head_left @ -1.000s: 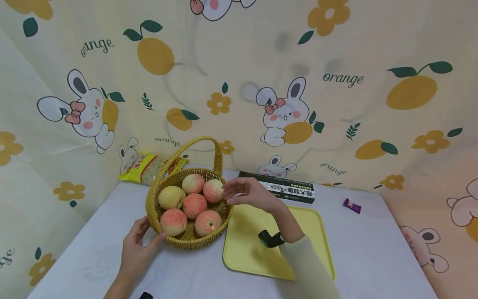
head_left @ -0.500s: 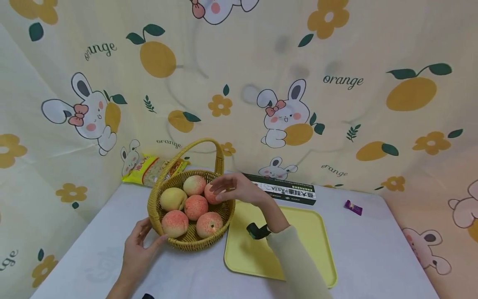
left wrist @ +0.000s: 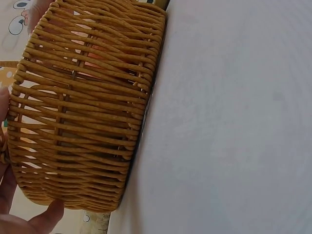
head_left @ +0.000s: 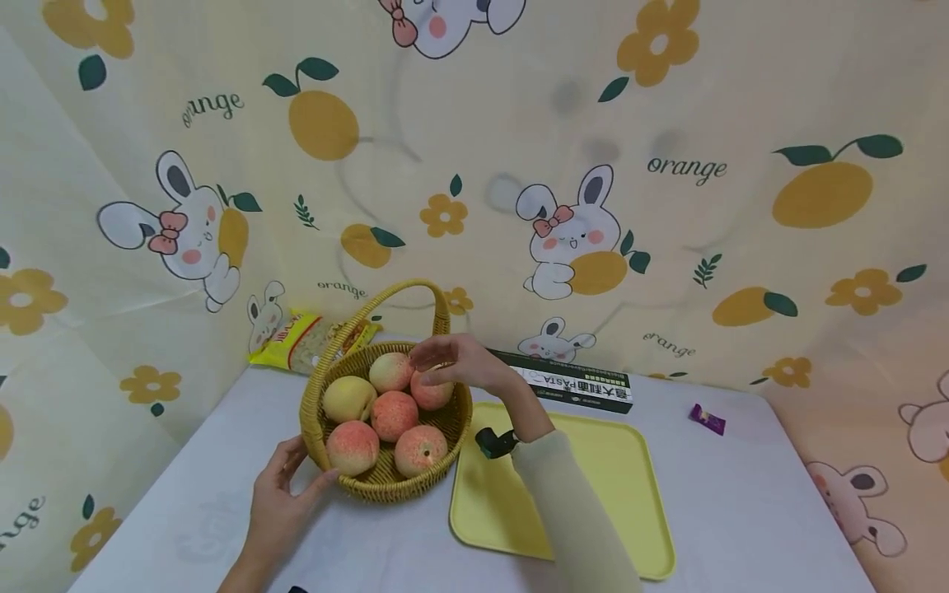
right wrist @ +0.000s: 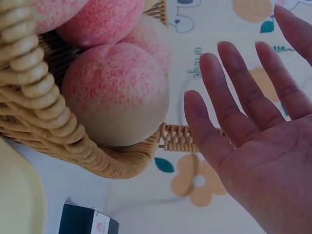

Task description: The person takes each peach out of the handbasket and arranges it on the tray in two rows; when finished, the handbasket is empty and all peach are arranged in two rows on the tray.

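A woven wicker basket [head_left: 389,492] with a tall arched handle holds several pink-and-cream peaches [head_left: 395,416] and a yellower fruit [head_left: 348,400]. My left hand [head_left: 283,502] grips the basket's near-left side, fingers beside the handle's base and thumb at the front rim. In the left wrist view, fingertips [left wrist: 51,214] press against the wicker wall [left wrist: 83,107]. My right hand [head_left: 465,362] hovers over the basket's right rim, close above a peach [head_left: 432,390]. Seen from the right wrist, that hand's fingers are spread and extended, apart from the nearest peach [right wrist: 117,92].
A yellow tray [head_left: 615,494] lies right of the basket, partly under my right forearm. Behind it sits a black pasta box [head_left: 586,383]. A yellow food packet [head_left: 296,346] leans at the back left, and a small purple wrapper [head_left: 708,419] lies at the right.
My right hand has moved left, from the basket's right rim to above the peaches there. My left hand keeps its place on the basket. The head view has shifted slightly.
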